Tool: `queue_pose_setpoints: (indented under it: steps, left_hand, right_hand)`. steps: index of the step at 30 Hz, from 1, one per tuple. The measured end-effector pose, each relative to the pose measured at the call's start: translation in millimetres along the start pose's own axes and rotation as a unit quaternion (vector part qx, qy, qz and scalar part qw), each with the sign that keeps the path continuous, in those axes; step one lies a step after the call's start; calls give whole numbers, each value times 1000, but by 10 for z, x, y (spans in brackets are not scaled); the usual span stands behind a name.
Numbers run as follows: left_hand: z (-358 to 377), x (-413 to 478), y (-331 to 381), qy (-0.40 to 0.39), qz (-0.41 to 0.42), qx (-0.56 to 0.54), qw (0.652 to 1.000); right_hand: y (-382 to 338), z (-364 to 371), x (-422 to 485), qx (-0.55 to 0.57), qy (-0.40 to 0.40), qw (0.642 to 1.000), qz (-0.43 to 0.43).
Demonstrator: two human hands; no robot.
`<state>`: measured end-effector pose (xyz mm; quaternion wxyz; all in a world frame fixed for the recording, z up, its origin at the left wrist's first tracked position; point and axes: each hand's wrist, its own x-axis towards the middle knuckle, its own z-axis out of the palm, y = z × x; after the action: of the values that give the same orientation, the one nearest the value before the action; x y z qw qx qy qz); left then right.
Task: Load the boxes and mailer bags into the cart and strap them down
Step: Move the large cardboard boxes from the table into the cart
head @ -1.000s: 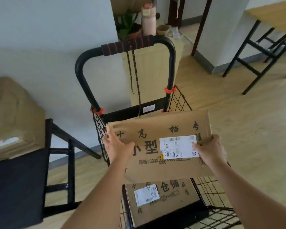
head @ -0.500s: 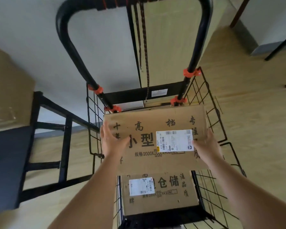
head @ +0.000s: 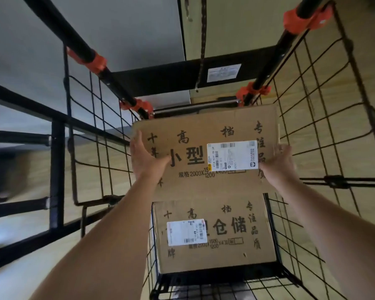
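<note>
I hold a flat brown cardboard box (head: 204, 180) with black print and a white label inside the black wire cart (head: 325, 135). My left hand (head: 144, 156) grips its left edge, thumb on top. My right hand (head: 278, 163) grips its right edge. The box is low between the wire walls, at the handle end. A second labelled cardboard box (head: 221, 241) lies below it on the cart bottom, nearer to me. A dark elastic strap (head: 202, 40) hangs from the handle down the cart's back panel.
The cart's black handle posts carry orange clamps (head: 305, 18). A black metal table frame (head: 56, 169) stands close on the left. Light wood floor (head: 342, 105) lies to the right, and a pale wall is behind the cart.
The box has gone down from above the cart rim to between the wire walls. My view has dropped and come closer; the handle top is out of frame now.
</note>
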<state>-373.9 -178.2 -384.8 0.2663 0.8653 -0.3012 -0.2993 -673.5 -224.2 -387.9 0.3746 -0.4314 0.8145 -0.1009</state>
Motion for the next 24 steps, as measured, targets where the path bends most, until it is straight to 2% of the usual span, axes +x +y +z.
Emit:
queue_pose_setpoints:
  steps: [7,14,18,24]
  left_hand:
    - [308,354,-299,7,-37,3,999]
    - [553,561,-513,-40,-26,39,998]
    - [682,559,-670,-56,-42,58,996]
    - [755,473,-880,-55,-75,75,993]
  right_hand:
    - [110,392,342,-52,-47,997,-10]
    - [289,636,525,12,-67,998,17]
    - [388,710,580,-26,-66,997,24]
    - [467,825,622,-35,-108,993,21]
